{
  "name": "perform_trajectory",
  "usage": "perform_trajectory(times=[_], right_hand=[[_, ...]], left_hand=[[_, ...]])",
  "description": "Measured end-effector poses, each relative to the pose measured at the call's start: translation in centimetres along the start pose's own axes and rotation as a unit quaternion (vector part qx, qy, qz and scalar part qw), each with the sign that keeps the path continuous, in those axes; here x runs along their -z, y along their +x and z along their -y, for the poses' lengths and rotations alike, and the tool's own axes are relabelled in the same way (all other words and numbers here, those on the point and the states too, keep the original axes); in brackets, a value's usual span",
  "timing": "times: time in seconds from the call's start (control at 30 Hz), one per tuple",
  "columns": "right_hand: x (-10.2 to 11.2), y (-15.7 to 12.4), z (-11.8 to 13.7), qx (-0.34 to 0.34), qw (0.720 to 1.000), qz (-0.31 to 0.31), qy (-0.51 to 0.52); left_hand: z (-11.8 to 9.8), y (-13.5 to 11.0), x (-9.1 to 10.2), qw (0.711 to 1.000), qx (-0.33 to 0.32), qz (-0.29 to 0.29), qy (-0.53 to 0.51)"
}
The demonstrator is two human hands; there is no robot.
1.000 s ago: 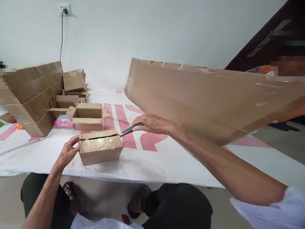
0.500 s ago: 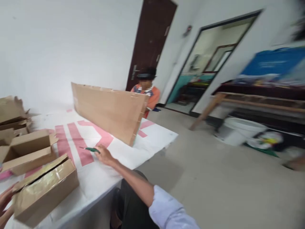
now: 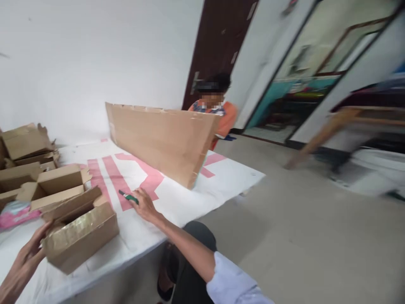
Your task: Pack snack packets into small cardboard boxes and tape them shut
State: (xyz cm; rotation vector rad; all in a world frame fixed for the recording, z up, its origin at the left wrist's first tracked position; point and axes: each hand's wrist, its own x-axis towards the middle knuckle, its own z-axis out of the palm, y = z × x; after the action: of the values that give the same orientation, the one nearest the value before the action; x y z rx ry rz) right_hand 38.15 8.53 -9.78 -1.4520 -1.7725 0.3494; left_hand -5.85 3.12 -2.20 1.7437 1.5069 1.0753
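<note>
A small taped cardboard box (image 3: pixel 80 236) sits tilted at the near left edge of the white and pink sheet (image 3: pixel 177 198), one top flap lifted. My left hand (image 3: pixel 27 257) grips its left end with curled fingers. My right hand (image 3: pixel 144 204) rests on the sheet to the right of the box, closed on a green-handled knife (image 3: pixel 128 196) that points left and away.
Several open cardboard boxes (image 3: pixel 41 185) and a pink packet (image 3: pixel 17 211) lie at the left. A big flat cardboard sheet (image 3: pixel 161 141) stands on edge across the sheet, with a person in orange (image 3: pixel 218 114) behind it. Bare floor, a doorway and a wooden bench are at the right.
My view has swung far to the right, then a little back. My right hand has drawn the knife away from the box onto the sheet. The box's top flap now stands open.
</note>
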Motion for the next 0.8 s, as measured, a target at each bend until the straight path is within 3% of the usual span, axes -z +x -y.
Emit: perform_trajectory(times=[0.13,0.27,0.4,0.57,0.63,0.8], right_hand=[[-0.9,0.7,3.0,0.031,0.989,0.034,0.142],[-0.6,0.8,6.8,0.054,0.962,0.1,0.249],[0.6,0.5,8.9,0.107,0.956,0.158,0.221],[0.7,0.1,8.7,0.125,0.954,0.252,0.107],[0.0,-0.1,8.5,0.137,0.955,0.25,0.075],[-1.8,-0.8,9.4,0.155,0.97,0.181,0.049]], left_hand=[[-1.4,-0.3,-0.4,0.996,0.025,0.064,-0.054],[-2.6,-0.5,-0.1,0.99,0.02,0.137,-0.008],[-3.3,-0.5,0.2,0.984,0.013,0.171,0.047],[-3.3,-0.4,0.1,0.982,0.002,0.18,0.063],[-3.3,-0.2,0.1,0.982,-0.008,0.179,0.066],[-2.9,1.1,0.7,0.98,-0.019,0.175,0.096]])
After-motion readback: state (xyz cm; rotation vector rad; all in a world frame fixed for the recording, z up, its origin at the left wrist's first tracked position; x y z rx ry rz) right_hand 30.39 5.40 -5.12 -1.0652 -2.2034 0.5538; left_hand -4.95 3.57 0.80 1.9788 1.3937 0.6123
